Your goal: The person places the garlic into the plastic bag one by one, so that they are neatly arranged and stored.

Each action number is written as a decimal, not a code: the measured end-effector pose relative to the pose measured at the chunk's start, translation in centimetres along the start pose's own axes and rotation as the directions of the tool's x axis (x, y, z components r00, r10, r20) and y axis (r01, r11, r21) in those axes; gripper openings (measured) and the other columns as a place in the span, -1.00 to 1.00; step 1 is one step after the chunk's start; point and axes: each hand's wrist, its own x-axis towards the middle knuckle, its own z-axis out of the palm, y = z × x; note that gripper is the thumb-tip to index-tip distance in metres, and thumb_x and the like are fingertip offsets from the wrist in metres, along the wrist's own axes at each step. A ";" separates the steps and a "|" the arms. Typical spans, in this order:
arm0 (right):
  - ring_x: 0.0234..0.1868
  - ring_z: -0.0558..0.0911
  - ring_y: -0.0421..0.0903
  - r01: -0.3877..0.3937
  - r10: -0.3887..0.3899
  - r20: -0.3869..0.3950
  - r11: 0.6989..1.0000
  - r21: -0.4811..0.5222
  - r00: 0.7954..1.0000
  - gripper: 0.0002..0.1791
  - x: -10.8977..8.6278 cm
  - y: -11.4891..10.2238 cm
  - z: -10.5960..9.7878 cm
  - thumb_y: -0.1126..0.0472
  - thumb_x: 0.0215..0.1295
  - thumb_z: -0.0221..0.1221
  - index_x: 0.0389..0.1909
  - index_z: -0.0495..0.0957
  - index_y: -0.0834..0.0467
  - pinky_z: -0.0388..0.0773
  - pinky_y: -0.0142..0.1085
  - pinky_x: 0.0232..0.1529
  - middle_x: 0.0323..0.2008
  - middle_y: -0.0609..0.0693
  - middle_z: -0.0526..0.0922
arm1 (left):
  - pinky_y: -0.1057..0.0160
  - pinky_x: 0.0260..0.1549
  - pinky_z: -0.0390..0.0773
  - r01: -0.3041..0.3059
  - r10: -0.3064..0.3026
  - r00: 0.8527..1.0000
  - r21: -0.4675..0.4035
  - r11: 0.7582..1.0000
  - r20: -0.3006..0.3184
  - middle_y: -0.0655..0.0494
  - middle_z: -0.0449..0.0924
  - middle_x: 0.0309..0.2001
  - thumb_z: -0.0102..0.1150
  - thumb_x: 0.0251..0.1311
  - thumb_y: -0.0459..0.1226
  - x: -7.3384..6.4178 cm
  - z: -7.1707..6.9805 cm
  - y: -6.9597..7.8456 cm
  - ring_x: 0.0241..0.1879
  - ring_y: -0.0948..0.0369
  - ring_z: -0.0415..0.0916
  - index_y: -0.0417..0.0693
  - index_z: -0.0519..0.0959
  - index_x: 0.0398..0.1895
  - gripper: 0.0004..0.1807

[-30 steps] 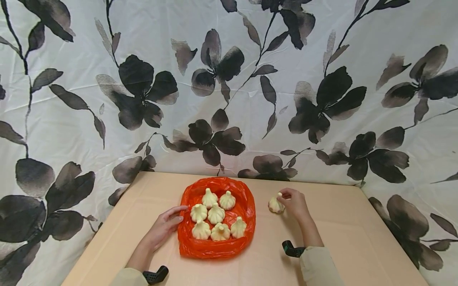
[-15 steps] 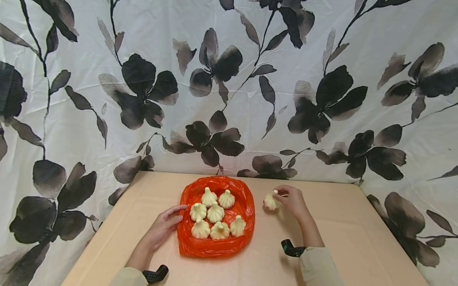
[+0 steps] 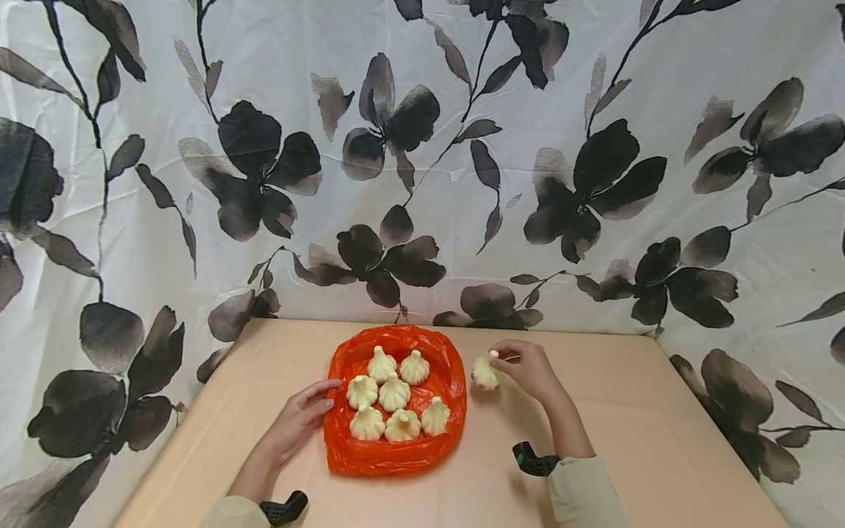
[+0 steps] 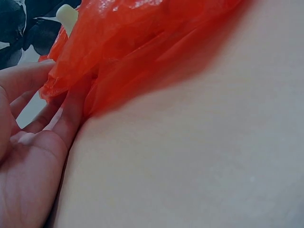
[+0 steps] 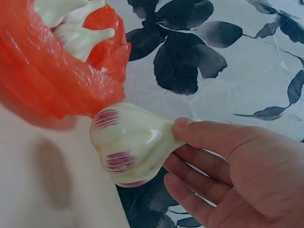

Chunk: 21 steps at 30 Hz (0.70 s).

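Note:
In the head view my right hand [image 3: 528,370] pinches a garlic bulb [image 3: 485,372] by its stem, just right of the red plastic bag [image 3: 396,460]. The right wrist view shows this pale bulb [image 5: 135,142] with purple streaks, thumb and fingertips on its neck, held off the table. Several more garlic bulbs [image 3: 394,394] sit in the wide-open bag. My left hand [image 3: 293,425] is at the bag's left rim. In the left wrist view its thumb and fingers take the edge of the bag [image 4: 123,61] between them; some fingertips are hidden.
A tan table [image 3: 627,425] bears the bag. Behind it hangs a white cloth [image 3: 475,220] with dark flowers. Black devices [image 3: 535,460] are strapped at both wrists. A gap of bare table [image 3: 465,447] lies between the bag and the right forearm.
My right hand has brought the garlic bulb left, closer to the bag. The left hand stays at the bag's rim. The whole head view has shifted slightly.

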 end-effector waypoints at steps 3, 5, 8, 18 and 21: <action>-0.20 0.69 -0.03 0.011 -0.011 0.006 1.000 0.010 1.000 -0.80 -0.1 -0.5 0.1 0.32 0.11 0.35 -0.20 0.68 0.19 0.68 -0.18 -0.10 -0.24 0.08 0.73 | 0.36 0.13 0.52 -0.002 0.002 1.000 0.003 1.000 0.002 -0.02 0.17 0.45 0.07 0.35 -0.23 0.0 0.1 0.0 0.31 0.22 0.34 -0.04 0.31 0.37 -0.47; -0.20 0.69 -0.04 0.016 -0.016 0.007 1.000 0.011 1.000 -0.80 0.0 -0.8 0.2 0.30 0.11 0.35 -0.20 0.69 0.18 0.68 -0.18 -0.09 -0.24 0.07 0.73 | 0.37 0.13 0.52 -0.002 0.002 1.000 0.001 1.000 0.002 -0.01 0.17 0.45 0.08 0.34 -0.23 0.0 0.1 0.0 0.27 0.31 0.38 -0.04 0.31 0.37 -0.47; -0.20 0.69 -0.04 0.040 -0.040 0.006 0.999 0.013 0.999 -0.80 0.3 -1.0 0.4 0.29 0.12 0.35 -0.20 0.69 0.18 0.69 -0.18 -0.09 -0.23 0.07 0.73 | 0.39 0.12 0.52 -0.010 0.010 1.000 -0.002 1.000 0.001 -0.01 0.16 0.45 0.08 0.34 -0.23 0.2 0.0 0.0 0.22 0.39 0.40 -0.06 0.30 0.37 -0.46; -0.22 0.69 -0.06 0.077 -0.079 0.026 0.996 0.043 0.997 -0.82 1.4 -1.6 1.1 0.30 0.13 0.34 -0.21 0.69 0.17 0.69 -0.20 -0.10 -0.24 0.05 0.73 | 0.39 0.13 0.52 -0.011 0.011 1.000 0.004 1.000 -0.015 -0.01 0.16 0.46 0.09 0.34 -0.22 1.2 0.1 -0.1 0.21 0.41 0.41 -0.05 0.31 0.37 -0.46; -0.21 0.69 -0.07 0.078 -0.079 0.034 0.996 0.049 0.996 -0.83 1.7 -1.8 1.3 0.29 0.14 0.34 -0.21 0.69 0.17 0.69 -0.20 -0.09 -0.24 0.04 0.73 | 0.39 0.13 0.51 -0.014 0.015 1.000 0.008 1.000 -0.020 -0.01 0.17 0.45 0.08 0.34 -0.23 1.5 0.1 -0.2 0.20 0.42 0.41 -0.05 0.31 0.37 -0.46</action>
